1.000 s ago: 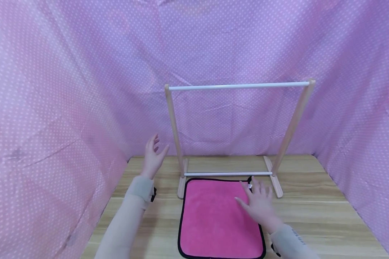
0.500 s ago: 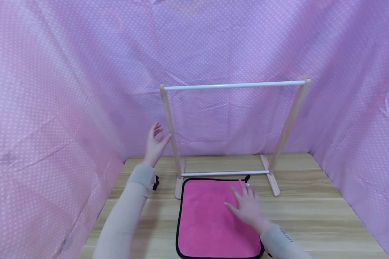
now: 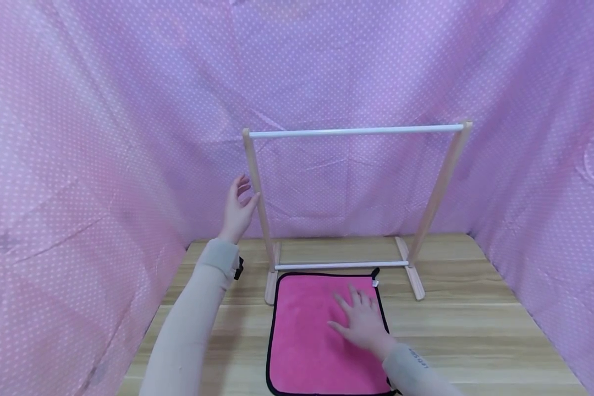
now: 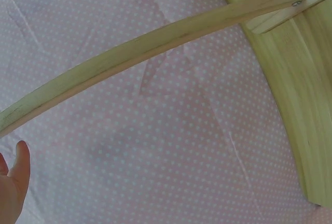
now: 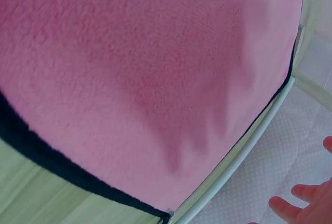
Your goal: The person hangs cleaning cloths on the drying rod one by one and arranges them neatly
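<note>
A pink towel [image 3: 302, 346] with black edging lies flat on the table; its small white label [image 3: 375, 284] and black loop [image 3: 375, 272] are at the far right corner. Over the towel's right half hovers my right hand [image 3: 361, 325], fingers spread, holding nothing. Its shadow falls on the fleecy surface in the right wrist view. My left hand [image 3: 238, 213] is raised beside the left wooden post [image 3: 253, 165] of a rack, thumb and fingers loosely curved. In the left wrist view a gap shows between the thumb [image 4: 21, 167] and the post [image 4: 129, 47].
The rack has a white top bar [image 3: 356, 132], a white lower bar [image 3: 341, 265] just behind the towel, and wooden feet [image 3: 416, 283]. Polka-dot pink cloth [image 3: 128, 165] hangs around the wood-grain table [image 3: 465, 330].
My left hand has risen alongside the left post. The right hand has moved left and nearer to me over the towel, uncovering its label. The towel lies as before.
</note>
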The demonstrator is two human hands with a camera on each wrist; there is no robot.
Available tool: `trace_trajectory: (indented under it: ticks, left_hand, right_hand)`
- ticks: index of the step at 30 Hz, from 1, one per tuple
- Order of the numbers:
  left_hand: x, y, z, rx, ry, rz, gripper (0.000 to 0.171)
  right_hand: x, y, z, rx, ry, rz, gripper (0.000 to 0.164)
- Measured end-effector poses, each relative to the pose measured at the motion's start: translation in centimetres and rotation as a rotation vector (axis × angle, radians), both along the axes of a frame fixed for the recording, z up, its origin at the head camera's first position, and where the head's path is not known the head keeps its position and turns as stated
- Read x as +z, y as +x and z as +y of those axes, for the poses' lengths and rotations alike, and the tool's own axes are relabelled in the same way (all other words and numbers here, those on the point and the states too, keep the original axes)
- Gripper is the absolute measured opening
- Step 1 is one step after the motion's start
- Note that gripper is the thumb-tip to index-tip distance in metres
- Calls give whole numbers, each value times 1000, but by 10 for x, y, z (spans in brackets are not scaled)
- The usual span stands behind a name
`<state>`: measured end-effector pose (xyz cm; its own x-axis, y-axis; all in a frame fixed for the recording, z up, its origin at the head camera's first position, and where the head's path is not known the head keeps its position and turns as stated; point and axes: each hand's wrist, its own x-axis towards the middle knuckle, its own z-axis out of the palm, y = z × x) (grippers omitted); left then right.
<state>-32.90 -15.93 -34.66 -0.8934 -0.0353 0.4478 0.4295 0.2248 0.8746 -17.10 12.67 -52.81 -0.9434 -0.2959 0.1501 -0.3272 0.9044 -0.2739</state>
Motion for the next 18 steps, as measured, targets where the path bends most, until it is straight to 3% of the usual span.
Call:
trace_trajectory:
  ticks: [11, 18]
  left_hand:
    - [4, -8, 5, -16, -5, 4, 61]
    - [6, -11, 7, 7, 2, -48, 60]
  right_hand:
    - [-11, 1, -8, 23, 33, -48, 70]
    - [-9, 2, -12, 29, 48, -64, 73]
